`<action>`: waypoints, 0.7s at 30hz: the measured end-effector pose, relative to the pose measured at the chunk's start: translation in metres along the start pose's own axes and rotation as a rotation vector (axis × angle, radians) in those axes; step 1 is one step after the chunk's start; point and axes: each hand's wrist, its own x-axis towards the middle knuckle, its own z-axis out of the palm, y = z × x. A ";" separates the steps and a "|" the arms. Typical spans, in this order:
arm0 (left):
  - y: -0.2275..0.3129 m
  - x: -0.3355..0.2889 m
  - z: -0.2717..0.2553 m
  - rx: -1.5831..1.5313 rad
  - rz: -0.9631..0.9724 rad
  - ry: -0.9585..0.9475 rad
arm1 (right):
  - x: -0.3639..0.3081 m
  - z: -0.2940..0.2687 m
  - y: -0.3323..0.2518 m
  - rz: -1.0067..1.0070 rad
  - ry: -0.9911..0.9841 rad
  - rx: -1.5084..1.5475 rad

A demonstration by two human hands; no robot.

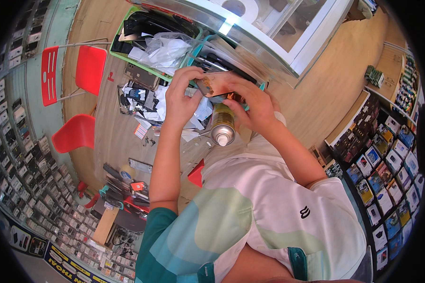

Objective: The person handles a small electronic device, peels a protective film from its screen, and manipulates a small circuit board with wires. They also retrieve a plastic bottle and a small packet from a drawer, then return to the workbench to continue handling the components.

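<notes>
A smartphone-sized flat panel with a glossy, reflective face (pixel 215 84) is held up between my two hands. My left hand (pixel 183 96) pinches its left end, thumb below and fingers above. Its right end is gripped by my right hand (pixel 256 106), whose fingers reach over the face. Whether it is a whole phone or only a screen, I cannot tell. Just beneath my hands is a spray can (pixel 222 123) with a yellowish body and a white nozzle, close to my right hand but seemingly not held.
Phone parts and paper scraps (pixel 144 100) litter the wooden table (pixel 120 141). Beyond them sit a green bin (pixel 120 40) full of parts and plastic bags, and a glass display case (pixel 295 59). Red chairs (pixel 90 70) stand left; boxed goods (pixel 385 174) fill shelves at right.
</notes>
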 end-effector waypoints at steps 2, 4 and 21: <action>-0.006 0.004 -0.002 0.047 -0.002 -0.058 | -0.001 -0.007 -0.001 0.102 0.023 -0.101; -0.005 0.011 -0.002 0.063 -0.010 -0.091 | -0.007 -0.010 0.003 0.220 0.005 -0.212; -0.013 0.038 -0.013 -0.051 -0.282 -0.174 | -0.019 0.011 0.006 0.472 -0.120 -0.200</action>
